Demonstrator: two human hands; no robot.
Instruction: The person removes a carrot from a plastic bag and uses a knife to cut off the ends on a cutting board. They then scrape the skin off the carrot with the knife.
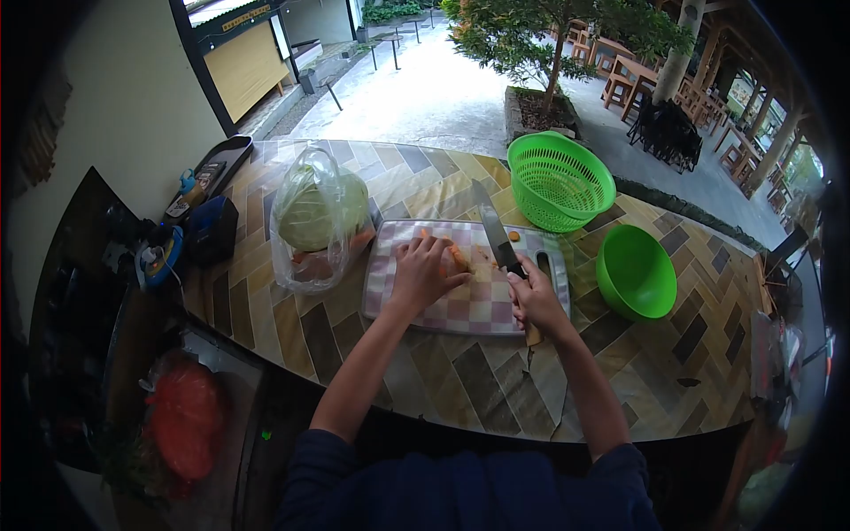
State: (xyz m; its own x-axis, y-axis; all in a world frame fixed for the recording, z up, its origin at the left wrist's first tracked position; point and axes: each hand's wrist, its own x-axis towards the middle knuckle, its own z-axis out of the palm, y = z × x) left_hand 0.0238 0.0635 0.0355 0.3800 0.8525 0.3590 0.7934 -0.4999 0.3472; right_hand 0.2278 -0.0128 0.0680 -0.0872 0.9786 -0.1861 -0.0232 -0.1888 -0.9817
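Note:
On a pink-and-white checked cutting board (416, 311), my left hand (423, 273) is curled around orange carrot (458, 257), with the fingertips and thumb against it. Part of the carrot is hidden under the fingers. My right hand (537, 301) grips a large kitchen knife (494, 226) by its dark handle. The blade points away from me, tilted left, over the right half of the board. A small round orange slice (513, 236) lies right of the blade. Below my right hand, a light wooden handle (533, 335) shows at the board's near edge.
A cabbage (323, 212) sits in a clear plastic bag (301, 273) left of the board. A green colander (560, 181) stands behind right, and a green bowl (636, 273) sits at right. A red bag (186, 416) lies low at left. The tiled counter (496, 380) curves around me.

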